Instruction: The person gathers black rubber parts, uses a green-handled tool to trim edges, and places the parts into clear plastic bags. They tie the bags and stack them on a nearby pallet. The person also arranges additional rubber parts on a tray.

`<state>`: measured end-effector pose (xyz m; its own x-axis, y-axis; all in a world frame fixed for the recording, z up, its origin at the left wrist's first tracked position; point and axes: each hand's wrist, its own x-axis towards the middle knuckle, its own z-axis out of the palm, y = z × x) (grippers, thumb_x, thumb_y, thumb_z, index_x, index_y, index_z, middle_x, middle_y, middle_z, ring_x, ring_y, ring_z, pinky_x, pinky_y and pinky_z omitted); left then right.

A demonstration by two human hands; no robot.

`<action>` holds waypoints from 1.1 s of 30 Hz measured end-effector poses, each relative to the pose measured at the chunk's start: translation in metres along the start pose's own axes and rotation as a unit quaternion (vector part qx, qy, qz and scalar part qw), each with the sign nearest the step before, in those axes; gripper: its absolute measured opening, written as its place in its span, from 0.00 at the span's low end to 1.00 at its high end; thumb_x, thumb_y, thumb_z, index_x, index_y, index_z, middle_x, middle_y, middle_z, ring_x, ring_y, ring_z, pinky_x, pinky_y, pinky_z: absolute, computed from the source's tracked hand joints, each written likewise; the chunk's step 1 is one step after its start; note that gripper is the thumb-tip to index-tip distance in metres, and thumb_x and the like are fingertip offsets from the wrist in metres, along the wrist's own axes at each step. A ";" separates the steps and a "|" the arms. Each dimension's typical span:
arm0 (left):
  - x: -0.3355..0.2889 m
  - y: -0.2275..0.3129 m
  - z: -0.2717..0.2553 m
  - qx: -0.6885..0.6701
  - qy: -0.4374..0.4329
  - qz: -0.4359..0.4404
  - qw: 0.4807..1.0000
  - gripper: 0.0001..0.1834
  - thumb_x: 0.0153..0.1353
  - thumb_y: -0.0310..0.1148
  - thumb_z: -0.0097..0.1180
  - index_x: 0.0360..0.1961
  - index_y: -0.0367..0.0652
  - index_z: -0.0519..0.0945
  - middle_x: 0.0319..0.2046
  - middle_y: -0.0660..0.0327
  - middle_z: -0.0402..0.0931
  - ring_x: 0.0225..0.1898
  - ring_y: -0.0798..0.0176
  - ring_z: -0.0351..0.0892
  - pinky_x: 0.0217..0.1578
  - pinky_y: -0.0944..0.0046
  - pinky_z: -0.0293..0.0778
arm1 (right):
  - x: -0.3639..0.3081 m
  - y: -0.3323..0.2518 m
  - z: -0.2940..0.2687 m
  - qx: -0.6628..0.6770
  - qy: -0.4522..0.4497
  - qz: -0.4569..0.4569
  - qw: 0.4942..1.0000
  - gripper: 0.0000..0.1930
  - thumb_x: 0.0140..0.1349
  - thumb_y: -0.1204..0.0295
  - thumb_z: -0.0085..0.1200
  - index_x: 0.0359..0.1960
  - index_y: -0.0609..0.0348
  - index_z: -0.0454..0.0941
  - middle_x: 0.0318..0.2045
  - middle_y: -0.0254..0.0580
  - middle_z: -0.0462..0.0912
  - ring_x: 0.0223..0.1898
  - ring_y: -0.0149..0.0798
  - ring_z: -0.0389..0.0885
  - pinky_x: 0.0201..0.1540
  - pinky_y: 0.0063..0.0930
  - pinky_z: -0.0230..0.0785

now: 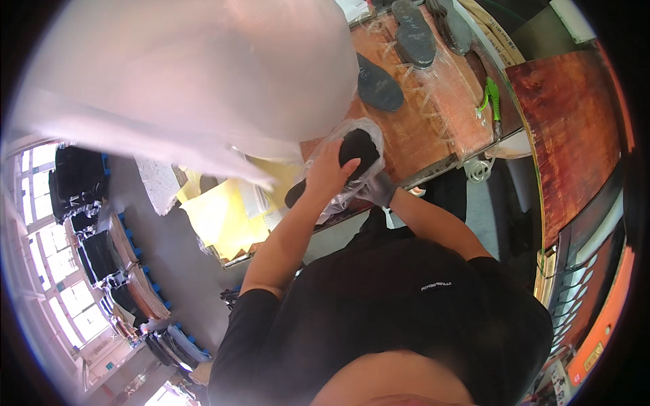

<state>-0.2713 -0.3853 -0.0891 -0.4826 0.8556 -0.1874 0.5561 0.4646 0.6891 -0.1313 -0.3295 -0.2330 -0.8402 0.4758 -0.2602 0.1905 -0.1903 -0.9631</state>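
Observation:
A black shoe sole, wrapped partly in a clear plastic bag, lies at the near edge of the wooden worktable. My bare left hand grips the sole from above, its thumb stretched across the black surface. On the near right side, my right hand in a grey glove holds the crumpled plastic close to the sole; its fingertips are partly hidden by the film. Farther off on the table lie more dark soles, one just beyond my hands and another at the back.
A large pale, blurred sheet covers the upper left and hides what lies behind it. Yellow sheets lie on the left. A green-handled tool and coiled clear tubing are at the table's right edge, beside a reddish-brown board.

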 end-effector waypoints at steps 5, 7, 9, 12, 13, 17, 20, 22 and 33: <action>0.005 -0.020 0.011 -0.037 -0.012 -0.016 0.999 0.30 0.53 0.43 0.58 0.53 0.37 0.68 0.47 0.47 0.71 0.50 0.47 0.71 0.50 0.55 0.66 | -0.002 0.017 -0.043 -0.199 0.031 0.059 0.978 0.10 0.58 0.56 0.48 0.33 0.44 0.73 0.23 0.29 0.70 0.20 0.29 0.65 0.23 0.24 0.59; 0.004 -0.021 0.014 -0.013 0.012 0.002 1.000 0.28 0.52 0.40 0.60 0.51 0.37 0.70 0.46 0.48 0.72 0.48 0.48 0.71 0.50 0.55 0.66 | 0.011 0.011 -0.069 -0.062 0.052 0.065 0.995 0.10 0.59 0.56 0.48 0.31 0.46 0.72 0.24 0.30 0.71 0.23 0.30 0.68 0.27 0.26 0.62; 0.002 -0.019 0.014 -0.026 0.006 -0.007 1.000 0.28 0.52 0.41 0.60 0.51 0.37 0.70 0.46 0.48 0.72 0.50 0.47 0.70 0.51 0.55 0.65 | 0.030 -0.004 -0.088 0.315 0.055 0.251 0.914 0.12 0.59 0.56 0.50 0.28 0.50 0.72 0.24 0.32 0.73 0.28 0.33 0.73 0.31 0.29 0.66; 0.002 -0.015 0.012 -0.009 -0.008 0.008 1.000 0.32 0.54 0.47 0.57 0.54 0.38 0.66 0.48 0.46 0.71 0.51 0.46 0.69 0.50 0.54 0.65 | 0.060 -0.046 -0.082 0.171 0.099 0.163 0.967 0.12 0.58 0.58 0.50 0.26 0.53 0.74 0.23 0.34 0.74 0.28 0.35 0.74 0.32 0.31 0.67; 0.002 -0.015 0.011 0.000 -0.019 -0.001 1.000 0.33 0.54 0.49 0.56 0.55 0.38 0.65 0.49 0.45 0.70 0.52 0.45 0.69 0.50 0.54 0.66 | 0.068 -0.066 -0.078 -0.002 0.107 0.042 0.993 0.11 0.58 0.61 0.48 0.27 0.54 0.75 0.23 0.36 0.75 0.27 0.36 0.74 0.31 0.32 0.67; 0.006 -0.020 0.011 -0.006 -0.037 0.016 0.999 0.33 0.54 0.51 0.55 0.54 0.38 0.66 0.49 0.45 0.71 0.52 0.46 0.70 0.50 0.55 0.66 | 0.053 -0.159 -0.074 0.253 0.080 0.052 0.963 0.07 0.57 0.70 0.48 0.28 0.59 0.75 0.20 0.36 0.74 0.24 0.33 0.74 0.28 0.30 0.67; 0.010 -0.029 0.017 0.005 -0.025 0.038 0.999 0.33 0.53 0.51 0.56 0.53 0.38 0.68 0.48 0.45 0.71 0.51 0.46 0.71 0.50 0.55 0.66 | 0.020 -0.197 -0.052 0.203 -0.011 0.056 0.978 0.04 0.59 0.72 0.49 0.28 0.57 0.72 0.29 0.35 0.77 0.24 0.24 0.72 0.27 0.20 0.64; 0.012 -0.037 0.020 -0.034 -0.082 -0.033 0.996 0.33 0.52 0.50 0.57 0.52 0.37 0.68 0.48 0.44 0.71 0.51 0.46 0.70 0.50 0.55 0.66 | 0.008 -0.198 -0.033 0.095 -0.065 0.015 0.993 0.04 0.60 0.72 0.50 0.29 0.56 0.71 0.35 0.35 0.78 0.25 0.21 0.71 0.27 0.17 0.64; -0.035 -0.136 -0.041 -0.231 0.000 -0.094 0.968 0.29 0.60 0.48 0.48 0.59 0.44 0.63 0.55 0.50 0.66 0.55 0.52 0.67 0.53 0.52 0.62 | 0.005 -0.143 -0.001 -0.390 -0.036 -0.241 0.888 0.05 0.52 0.73 0.54 0.30 0.55 0.72 0.34 0.39 0.80 0.33 0.44 0.80 0.33 0.33 0.71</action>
<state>-0.3576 -0.4875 -0.1475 -0.5469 0.7649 -0.3403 0.0955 0.4608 0.8824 -0.1619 -0.2996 -0.0968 -0.9448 0.2780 0.1732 0.0697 0.6872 -0.7232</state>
